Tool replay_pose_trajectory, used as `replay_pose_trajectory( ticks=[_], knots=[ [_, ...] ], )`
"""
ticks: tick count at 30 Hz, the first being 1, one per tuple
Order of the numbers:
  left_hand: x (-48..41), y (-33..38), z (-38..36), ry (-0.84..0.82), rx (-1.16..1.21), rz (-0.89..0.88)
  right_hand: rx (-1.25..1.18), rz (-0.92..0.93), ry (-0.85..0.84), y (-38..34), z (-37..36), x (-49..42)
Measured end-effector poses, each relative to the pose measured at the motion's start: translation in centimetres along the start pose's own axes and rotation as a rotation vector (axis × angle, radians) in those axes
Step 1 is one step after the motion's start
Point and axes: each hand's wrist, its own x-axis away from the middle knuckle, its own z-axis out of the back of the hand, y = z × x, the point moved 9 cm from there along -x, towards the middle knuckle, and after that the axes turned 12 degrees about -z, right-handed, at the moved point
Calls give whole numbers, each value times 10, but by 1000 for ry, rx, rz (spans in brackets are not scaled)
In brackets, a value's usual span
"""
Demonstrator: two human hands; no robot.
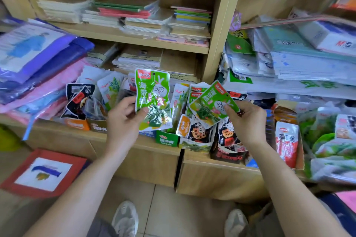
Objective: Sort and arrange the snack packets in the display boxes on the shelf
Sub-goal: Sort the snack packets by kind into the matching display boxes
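Snack packets, two green ones, one in each hand. My left hand (125, 115) pinched the left green packet (152, 98) near its lower left edge, thumb on the front and fingers curled behind. It stood just above and to the right of that hand, over the boxes. My right hand (244, 119) pinched the right green packet (213, 102) at its right edge, and it lay up and to the left of the hand.

Each packet bore a red brand badge by its top edge, large white Chinese characters down the face, and a cartoon bulb figure in glasses. The small print was unreadable.

The left green packet was upright, long axis vertical, front toward me. The right green packet was tilted, long axis running from lower left to upper right, badge end high.

Below them, black packets (200, 131) stood in their boxes, and a green display box (166, 138) sat at the edge of the shelf (146, 146). A red-and-white packet (286, 144) stood farther right. Stacked notebooks (134, 15) lay on the shelves behind.
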Motion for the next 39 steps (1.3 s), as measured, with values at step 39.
replay_pose_trajectory(
  ticks=[39],
  knots=[
    [21,-20,-173,-700,-1109,-429,-804,-390,201,66,49,-17]
  ],
)
